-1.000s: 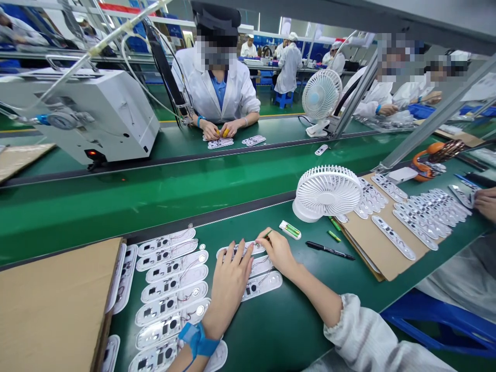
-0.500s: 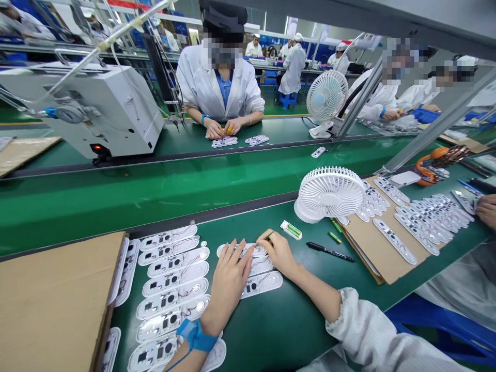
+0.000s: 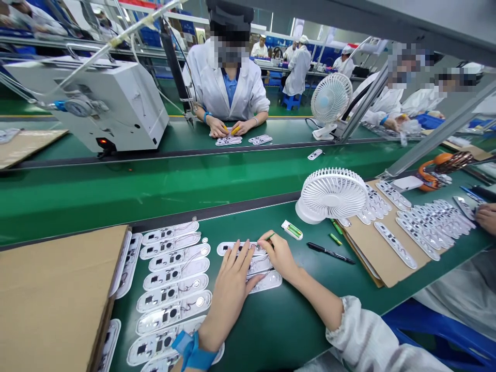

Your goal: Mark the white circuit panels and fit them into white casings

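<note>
Three white oval electronic housings with wires lie one below another under my hands. My left hand [image 3: 232, 276], wearing a blue wrist strap [image 3: 196, 347], lies open over them, fingers stretched across the top housing [image 3: 227, 249]. At that housing's right end, the fingers of my right hand [image 3: 279, 254] are pinched together; anything between them is hidden. A bit of green shows at these fingers. Below, the middle housing [image 3: 260, 265] and the lowest housing [image 3: 269, 281] are partly covered by my hands. Left of my wrist runs a column of similar housings [image 3: 176, 279].
A cardboard sheet [image 3: 50, 289] is at left. Beyond my right hand are a green-and-white battery-like case [image 3: 292, 230], a black marker [image 3: 330, 253] and a white fan [image 3: 334, 194]. More housings lie on cardboard [image 3: 383, 258] at right, near another person's hand [image 3: 486, 217]. A co-worker sits opposite.
My left hand has shifted slightly down, its thumb now stretched further right, and more of the top housing's left end shows. My right hand stays at the right end. The view has shifted slightly.
</note>
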### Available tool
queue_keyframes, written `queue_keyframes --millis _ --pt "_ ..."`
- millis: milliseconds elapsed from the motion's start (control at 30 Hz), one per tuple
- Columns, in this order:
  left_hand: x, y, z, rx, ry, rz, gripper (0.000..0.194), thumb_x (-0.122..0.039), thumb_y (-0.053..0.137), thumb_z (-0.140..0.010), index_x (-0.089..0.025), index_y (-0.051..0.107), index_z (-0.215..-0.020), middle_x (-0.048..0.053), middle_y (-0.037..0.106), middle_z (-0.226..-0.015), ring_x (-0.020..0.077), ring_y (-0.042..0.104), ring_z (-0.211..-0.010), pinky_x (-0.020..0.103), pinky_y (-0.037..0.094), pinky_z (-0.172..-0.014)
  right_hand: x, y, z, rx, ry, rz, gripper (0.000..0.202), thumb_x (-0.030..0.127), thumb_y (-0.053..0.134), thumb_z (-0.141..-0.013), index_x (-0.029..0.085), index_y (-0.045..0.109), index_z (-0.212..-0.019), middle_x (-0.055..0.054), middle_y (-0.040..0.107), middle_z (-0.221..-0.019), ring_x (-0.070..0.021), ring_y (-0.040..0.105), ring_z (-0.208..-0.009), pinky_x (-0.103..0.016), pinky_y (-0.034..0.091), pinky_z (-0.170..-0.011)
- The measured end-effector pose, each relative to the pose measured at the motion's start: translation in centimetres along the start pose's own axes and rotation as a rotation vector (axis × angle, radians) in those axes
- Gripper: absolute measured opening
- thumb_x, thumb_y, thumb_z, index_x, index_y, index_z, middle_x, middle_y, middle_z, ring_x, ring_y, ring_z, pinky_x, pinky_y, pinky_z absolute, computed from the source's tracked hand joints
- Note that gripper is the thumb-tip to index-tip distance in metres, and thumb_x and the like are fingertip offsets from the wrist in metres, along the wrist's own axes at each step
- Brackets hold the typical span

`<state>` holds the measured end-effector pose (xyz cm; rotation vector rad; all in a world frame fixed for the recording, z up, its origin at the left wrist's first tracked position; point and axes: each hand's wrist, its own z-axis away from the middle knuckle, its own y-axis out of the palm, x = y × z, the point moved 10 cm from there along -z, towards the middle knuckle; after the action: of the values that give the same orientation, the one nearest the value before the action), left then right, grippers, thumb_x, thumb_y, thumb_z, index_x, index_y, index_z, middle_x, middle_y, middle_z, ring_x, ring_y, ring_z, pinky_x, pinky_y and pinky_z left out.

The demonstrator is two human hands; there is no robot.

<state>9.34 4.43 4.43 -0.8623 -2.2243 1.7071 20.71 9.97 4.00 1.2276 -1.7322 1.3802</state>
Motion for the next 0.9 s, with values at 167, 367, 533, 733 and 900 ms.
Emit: queue_keyframes --millis 167,367,533,733,900 --pt "0.2 0.2 0.0 -0.030 0.003 -0.028 0.057 -0.044 0.047 -0.094 -0.016 0.040 -0.144 0.010 0.049 -0.145 0.0322 0.041 -0.136 0.051 0.042 -0.108 0.1 0.3 0.0 0.030 -0.041 0.059 0.017 0.022 0.046 -0.093 0.022 0.058 -0.080 -0.002 0.064 -0.078 -0.0167 0.060 -0.070 -0.029 0.050 -0.071" --pt "0.0 0.1 0.0 -0.038 0.012 -0.033 0.053 -0.042 0.046 -0.095 -0.015 0.044 -0.141 0.010 0.051 -0.143 0.0328 0.045 -0.133 0.051 0.043 -0.106 0.5 0.7 0.0 0.051 -0.094 0.128 0.018 0.020 0.043 -0.094 0.023 0.055 -0.081 -0.003 0.063 -0.079 -0.0177 0.059 -0.072 -0.031 0.049 -0.071" --pt "0.1 0.3 -0.1 -0.040 0.009 -0.014 0.051 -0.039 0.047 -0.095 -0.016 0.044 -0.140 0.010 0.051 -0.144 0.0320 0.043 -0.135 0.052 0.042 -0.107 0.9 1.7 0.3 0.080 -0.145 0.193 0.023 0.017 0.040 -0.093 0.024 0.054 -0.077 -0.005 0.061 -0.079 -0.0201 0.057 -0.075 -0.033 0.048 -0.072" --pt "0.1 0.0 -0.1 -0.050 -0.005 0.009 0.053 -0.040 0.046 -0.095 -0.014 0.042 -0.141 0.011 0.051 -0.144 0.0325 0.044 -0.134 0.053 0.042 -0.107 0.5 1.6 0.3 0.039 -0.123 0.182 0.020 0.021 0.042 -0.094 0.023 0.053 -0.077 -0.004 0.060 -0.077 -0.0188 0.058 -0.073 -0.031 0.049 -0.069" --pt "-0.6 -1.2 1.8 -0.056 -0.037 0.041 0.055 -0.040 0.044 -0.096 -0.019 0.034 -0.146 0.011 0.048 -0.146 0.0303 0.040 -0.137 0.050 0.045 -0.106 0.5 -1.6 -0.1 -0.108 -0.051 0.155 0.024 0.020 0.030 -0.100 0.021 0.053 -0.092 -0.005 0.062 -0.085 -0.0180 0.062 -0.081 -0.032 0.051 -0.074"
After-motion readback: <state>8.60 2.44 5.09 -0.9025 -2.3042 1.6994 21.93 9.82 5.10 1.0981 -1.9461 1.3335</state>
